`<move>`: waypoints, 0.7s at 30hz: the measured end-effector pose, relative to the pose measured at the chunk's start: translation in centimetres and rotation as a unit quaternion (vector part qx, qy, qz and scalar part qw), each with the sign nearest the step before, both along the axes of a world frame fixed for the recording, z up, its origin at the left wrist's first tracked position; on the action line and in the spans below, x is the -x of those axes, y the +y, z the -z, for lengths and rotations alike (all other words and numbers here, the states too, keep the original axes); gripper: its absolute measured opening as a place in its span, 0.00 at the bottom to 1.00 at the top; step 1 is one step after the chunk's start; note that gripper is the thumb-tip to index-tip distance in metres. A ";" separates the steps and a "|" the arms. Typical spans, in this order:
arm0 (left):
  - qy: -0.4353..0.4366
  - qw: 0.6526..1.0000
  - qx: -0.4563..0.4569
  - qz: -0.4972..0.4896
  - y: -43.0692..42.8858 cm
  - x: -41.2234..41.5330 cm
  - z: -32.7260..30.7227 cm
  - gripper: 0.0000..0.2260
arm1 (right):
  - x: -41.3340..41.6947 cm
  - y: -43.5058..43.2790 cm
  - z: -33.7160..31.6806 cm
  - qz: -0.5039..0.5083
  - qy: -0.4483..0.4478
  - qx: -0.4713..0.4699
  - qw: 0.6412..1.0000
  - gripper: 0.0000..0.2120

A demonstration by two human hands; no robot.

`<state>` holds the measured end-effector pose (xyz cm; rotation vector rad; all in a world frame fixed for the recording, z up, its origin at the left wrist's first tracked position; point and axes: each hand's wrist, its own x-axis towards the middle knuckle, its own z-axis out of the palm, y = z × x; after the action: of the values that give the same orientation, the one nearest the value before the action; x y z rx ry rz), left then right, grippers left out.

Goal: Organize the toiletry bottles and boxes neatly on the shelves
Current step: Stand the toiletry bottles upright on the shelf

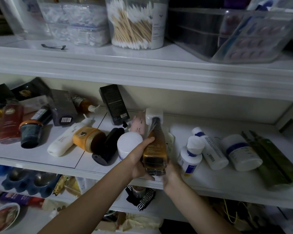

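- Your left hand gripped the amber bottle round its lower body, with the thumb curled over the front and the fingers under the base.
- Your right hand sat at the bottle's base on the other side. Its fingers were hidden behind the bottle and blurred, so you cannot tell whether they held it.
- The amber bottle was tilted with its white cap pointing away from you, over the front edge of the middle shelf.
- A white jar lay just left of the bottle, by your left thumb, and a pink tube lay behind it.
- Further left, a black bottle, an orange jar and a cream bottle lay on their sides, close together.
- A black box leaned against the back wall, and a grey box lay to its left.
- At the far left lay a dark bottle and a red bottle.
- To the right of your hands, three white bottles lay tipped over, with green tubes beyond them.
- The top shelf held a swab tub and a clear tray.
- A blue tray sat on the shelf below.
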<state>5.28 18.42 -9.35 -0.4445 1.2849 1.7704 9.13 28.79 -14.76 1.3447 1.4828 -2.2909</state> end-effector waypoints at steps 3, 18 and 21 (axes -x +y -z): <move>0.000 1.000 -0.016 -0.015 -0.3 -0.1 0.3 0.25 | -0.2 -0.4 0.5 0.020 -0.026 0.060 0.998 0.17; 0.009 0.998 -0.050 -0.044 -1.8 0.9 -1.0 0.26 | 1.2 0.1 -2.0 0.024 -0.035 0.094 0.995 0.07; 0.014 0.999 -0.040 -0.033 -2.5 1.6 -0.9 0.29 | 1.4 -0.5 -2.7 0.000 -0.027 0.087 0.996 0.10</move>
<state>3.65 15.90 -8.47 -0.4230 1.2252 1.8829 7.69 28.25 -12.05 1.3452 1.2361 -2.3030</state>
